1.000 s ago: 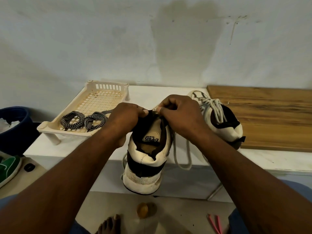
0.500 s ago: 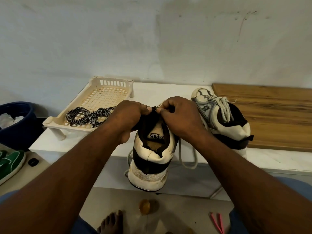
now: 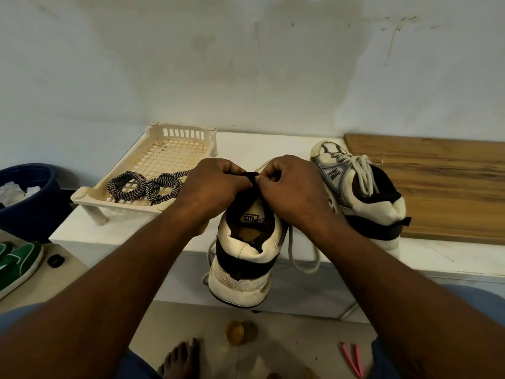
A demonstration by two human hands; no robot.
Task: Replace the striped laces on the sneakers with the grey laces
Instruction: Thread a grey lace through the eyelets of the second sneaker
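A home corner – stained plaster wall (image 3: 246,64), tiled floor (image 3: 287,346), low white ledge (image 3: 114,231).

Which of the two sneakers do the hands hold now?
The near sneaker, heel toward the camera, its grey lace ends hanging loose. The left hand and right hand pinch at its top. The other sneaker stands laced on the table.

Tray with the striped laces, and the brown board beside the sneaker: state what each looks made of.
Tray: probably moulded plastic, cream, matte, yellowed; its even grid floor and slotted wall suggest it. Board: wood or wood-look laminate, brown with streaked grain, smooth low sheen; which one is unclear.
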